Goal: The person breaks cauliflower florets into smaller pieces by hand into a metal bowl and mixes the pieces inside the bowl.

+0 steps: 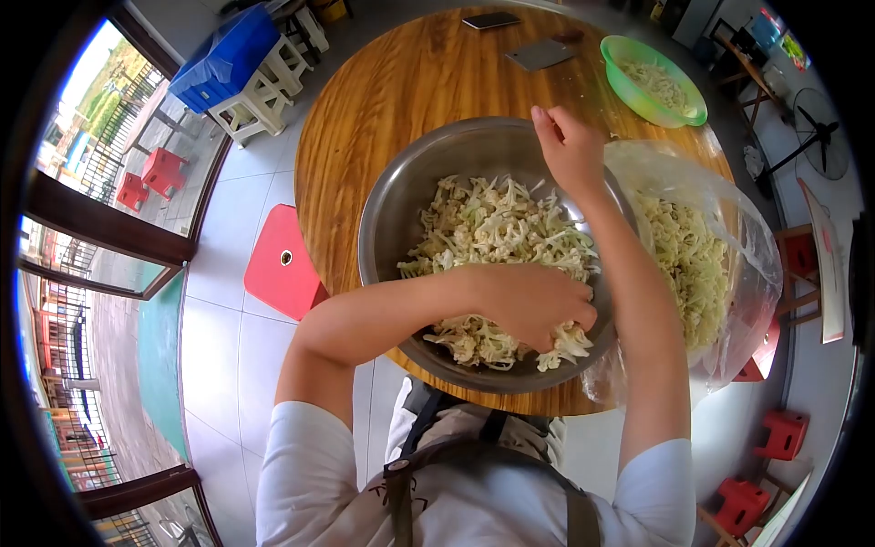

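Observation:
A large steel bowl (387, 196) on the round wooden table holds a heap of cut cauliflower pieces (501, 223). My left hand (551, 305) reaches across the front of the bowl, its fingers curled round some of the cauliflower at the near right side. Over the bowl's far right rim is my right hand (571, 155), its fingers curled in; whether anything is inside them is hidden. A clear plastic bag (747, 223) with more cut cauliflower (684, 264) lies open beside the bowl, partly behind my right forearm.
Toward the back of the wooden table (342, 137) are a cleaver (542, 55) and a phone (490, 19). A green basin (629, 96) with pale cut pieces stands back right. A red stool (281, 264) is left of the table. A fan (818, 137) stands at the right.

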### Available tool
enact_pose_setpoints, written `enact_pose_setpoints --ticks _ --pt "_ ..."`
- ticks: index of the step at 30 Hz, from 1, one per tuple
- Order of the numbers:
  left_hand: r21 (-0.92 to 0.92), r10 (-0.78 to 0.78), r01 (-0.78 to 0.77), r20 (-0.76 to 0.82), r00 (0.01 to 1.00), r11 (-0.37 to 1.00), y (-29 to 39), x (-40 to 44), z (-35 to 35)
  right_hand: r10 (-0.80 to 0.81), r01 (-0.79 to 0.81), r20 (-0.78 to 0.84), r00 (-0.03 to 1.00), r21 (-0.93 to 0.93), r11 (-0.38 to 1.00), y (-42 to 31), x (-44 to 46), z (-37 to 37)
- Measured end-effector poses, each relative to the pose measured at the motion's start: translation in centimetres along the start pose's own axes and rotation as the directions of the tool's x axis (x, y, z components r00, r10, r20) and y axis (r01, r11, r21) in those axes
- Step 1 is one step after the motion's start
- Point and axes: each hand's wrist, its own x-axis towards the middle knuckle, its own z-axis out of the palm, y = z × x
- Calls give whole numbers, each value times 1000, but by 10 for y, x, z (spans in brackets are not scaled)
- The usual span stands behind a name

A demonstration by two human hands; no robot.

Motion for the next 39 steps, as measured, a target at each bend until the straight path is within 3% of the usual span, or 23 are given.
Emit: enact_pose_setpoints --ticks 3,5,8,12,15,17,20,21,24,25,27,31,34,35,38,39 --pt "-377 6 -41 -96 995 925 -9 -7 -21 51 -49 55 997 -34 998 1 0 -1" --pt "-679 -84 -41 -151 985 733 -20 -12 -28 44 -44 25 999 11 999 1 0 2" --pt "-815 -256 -70 -261 931 576 -34 -18 -41 123 -126 41 991 54 991 0 -1 4" --pt "-955 -410 -233 -289 865 181 -40 -25 -54 339 -367 160 927 212 905 0 0 -2" --pt "-964 -587 -166 -258 767 207 -37 -29 -61 449 -513 249 858 391 764 0 3 -5" --pt "-982 -741 -40 -168 650 187 -27 -32 -72 524 -646 385 760 545 535 5 6 -6" --pt "-924 -813 119 -251 525 362 -56 -32 -69 513 -671 444 735 582 459 -9 9 -14" --pt "-914 -850 113 -311 425 391 -62 -29 -70 453 -629 436 778 558 542 -15 8 -15" --pt "-910 -848 96 -334 411 404 -57 -33 -72 183 -394 424 887 487 780 -25 6 -20" --pt "-910 -841 73 -344 418 408 -61 -34 -71 94 -315 395 914 545 777 -25 5 -18" --pt "-909 -826 25 -366 429 416 -75 -36 -67 105 -335 430 897 505 795 -30 4 -19" --pt "-799 -758 137 -479 443 585 -72 -32 -63 250 -443 428 869 445 778 -34 3 -18" --pt "-841 -867 327 -287 408 432 -47 -38 -78 264 -415 369 891 426 804 -25 4 -16" --pt "-895 -844 243 -221 489 375 -28 -44 -85 272 -415 354 895 435 799 -26 5 -17" --pt "-981 -862 -64 -190 470 181 -43 -38 -78 284 -420 339 897 456 785 -28 5 -18" --pt "-980 -876 -72 -199 439 187 -46 -35 -76 281 -427 352 893 457 780 -24 4 -17"
